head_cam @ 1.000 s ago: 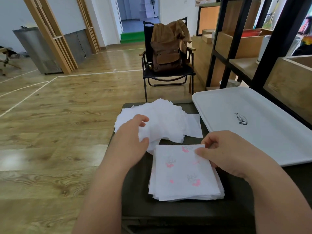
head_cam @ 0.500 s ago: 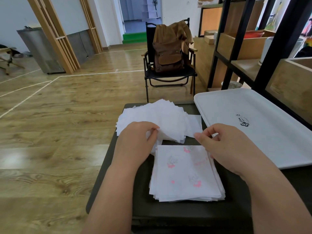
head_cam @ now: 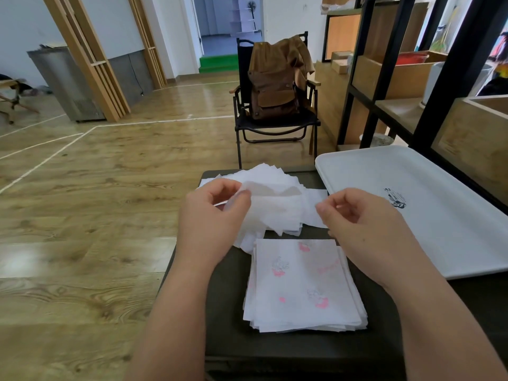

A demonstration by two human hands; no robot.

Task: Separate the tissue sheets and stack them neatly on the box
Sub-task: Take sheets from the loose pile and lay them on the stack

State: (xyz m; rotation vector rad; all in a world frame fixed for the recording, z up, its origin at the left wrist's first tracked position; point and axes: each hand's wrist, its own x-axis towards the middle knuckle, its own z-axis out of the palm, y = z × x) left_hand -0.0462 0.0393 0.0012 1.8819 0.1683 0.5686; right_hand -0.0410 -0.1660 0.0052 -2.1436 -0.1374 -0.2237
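Note:
A dark box (head_cam: 228, 320) carries two lots of tissue. Nearest me lies a squared stack of sheets with pink prints (head_cam: 302, 287). Behind it spreads a loose fanned pile of plain white sheets (head_cam: 277, 177). My left hand (head_cam: 211, 224) pinches the corner of one thin white sheet (head_cam: 275, 204) and holds it up over the fanned pile. My right hand (head_cam: 360, 229) hovers to the right of that sheet, fingers curled with thumb near forefinger, holding nothing that I can see.
A white tray (head_cam: 428, 215) overlaps the box's right side. Black shelving with wooden crates (head_cam: 467, 86) stands at the right. A black folding chair with a brown backpack (head_cam: 275, 86) stands behind the box. Wooden floor lies to the left.
My left hand has lifted a single white sheet off the fanned pile. My right hand has left the printed stack and risen toward that sheet.

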